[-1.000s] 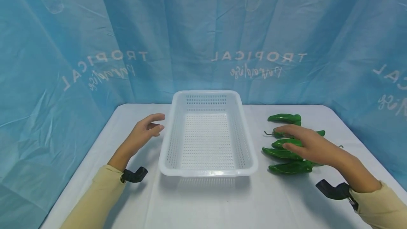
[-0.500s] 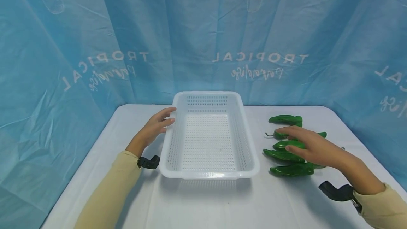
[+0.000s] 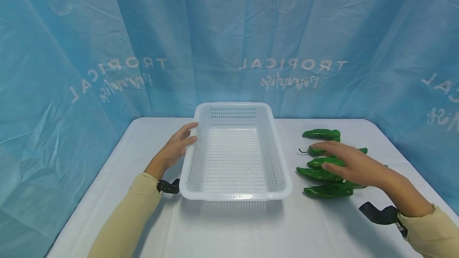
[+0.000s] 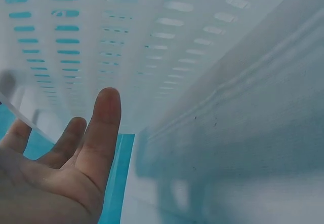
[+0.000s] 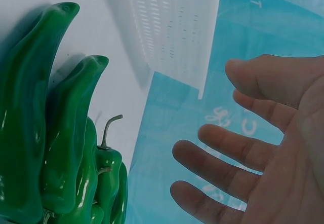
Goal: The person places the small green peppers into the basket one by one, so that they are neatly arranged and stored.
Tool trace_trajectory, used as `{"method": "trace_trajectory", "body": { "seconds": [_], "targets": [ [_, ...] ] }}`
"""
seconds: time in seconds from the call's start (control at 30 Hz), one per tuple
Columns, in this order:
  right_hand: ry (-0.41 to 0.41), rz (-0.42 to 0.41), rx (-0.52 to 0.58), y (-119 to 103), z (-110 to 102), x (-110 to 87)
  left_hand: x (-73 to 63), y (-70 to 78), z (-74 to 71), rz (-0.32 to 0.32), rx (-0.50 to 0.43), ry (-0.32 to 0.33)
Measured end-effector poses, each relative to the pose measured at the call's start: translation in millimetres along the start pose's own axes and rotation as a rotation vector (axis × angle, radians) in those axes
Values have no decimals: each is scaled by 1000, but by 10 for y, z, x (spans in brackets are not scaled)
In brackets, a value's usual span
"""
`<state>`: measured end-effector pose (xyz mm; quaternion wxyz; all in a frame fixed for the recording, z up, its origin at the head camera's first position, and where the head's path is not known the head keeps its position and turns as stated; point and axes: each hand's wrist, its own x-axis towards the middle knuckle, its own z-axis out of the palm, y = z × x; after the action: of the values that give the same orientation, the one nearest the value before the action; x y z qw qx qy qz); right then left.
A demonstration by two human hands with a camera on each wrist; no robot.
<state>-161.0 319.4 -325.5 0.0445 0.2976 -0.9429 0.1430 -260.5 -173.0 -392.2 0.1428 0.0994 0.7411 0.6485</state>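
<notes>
Steadying a White Basket (image 3: 234, 196), Apparently

It sits centrally, a person's left hand (image 3: 173, 146) at its rim, fingers parted, seemingly unclamped. The right hand (image 3: 351, 164) hovers, fingers apart, holding nothing, over green peppers (image 3: 328, 190) to the basket's right. Loading looks next, calling for those fingers to close on one.

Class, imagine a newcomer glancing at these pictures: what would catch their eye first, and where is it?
Probably the white basket, near the centre of the head view. Next, the shiny green peppers on the table to its right, with the right hand above them. Behind hangs a blue curtain whose lettering reads backwards.
</notes>
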Motion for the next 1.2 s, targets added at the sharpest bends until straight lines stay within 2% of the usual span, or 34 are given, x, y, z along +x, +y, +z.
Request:
{"method": "trace_trajectory", "body": {
  "seconds": [0.13,0.37,0.57,0.83,0.97,1.2],
  "targets": [
    [-11,-4,1,27,-29,18,12,-5,30,-10,-11,18],
    [-78,72,-15,85,-141,98,11,-10,34,-6,-28,18],
    [-96,84,-26,143,-227,154,8,-16,30,-5,-40,23],
    [-124,110,-48,227,-237,236,-10,-33,34,-1,-52,33],
    [-132,97,-85,291,-223,296,-8,-35,42,-2,-67,32],
    [-151,105,-97,448,-209,427,5,-54,45,23,-82,26]
  ]
}}
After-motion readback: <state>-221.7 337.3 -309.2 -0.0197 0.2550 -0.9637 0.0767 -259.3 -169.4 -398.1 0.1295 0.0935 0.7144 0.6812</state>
